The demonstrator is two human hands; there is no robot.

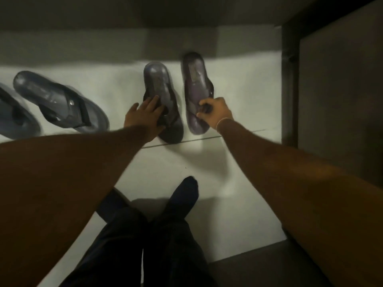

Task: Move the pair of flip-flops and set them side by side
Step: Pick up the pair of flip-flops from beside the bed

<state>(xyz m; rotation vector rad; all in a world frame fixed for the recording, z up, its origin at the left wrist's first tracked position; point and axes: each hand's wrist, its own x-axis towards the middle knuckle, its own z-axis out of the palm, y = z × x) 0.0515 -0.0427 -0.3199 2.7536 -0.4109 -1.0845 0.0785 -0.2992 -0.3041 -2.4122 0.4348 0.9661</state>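
Note:
Two dark purple-grey flip-flops lie on the pale tiled floor, heels pointing away from me. The left flip-flop (158, 83) sits a little nearer than the right flip-flop (194, 73), with a narrow gap between them. My left hand (145, 114) grips the strap area of the left one. My right hand (215, 112) pinches the strap of the right one. The picture is blurred by motion.
Another grey pair of flip-flops (60, 100) lies at the left, partly cut off by the frame edge. A dark door frame (290, 79) stands upright at the right. A wall base (103, 42) runs behind the shoes. My dark-trousered legs and socked foot (182, 197) are below.

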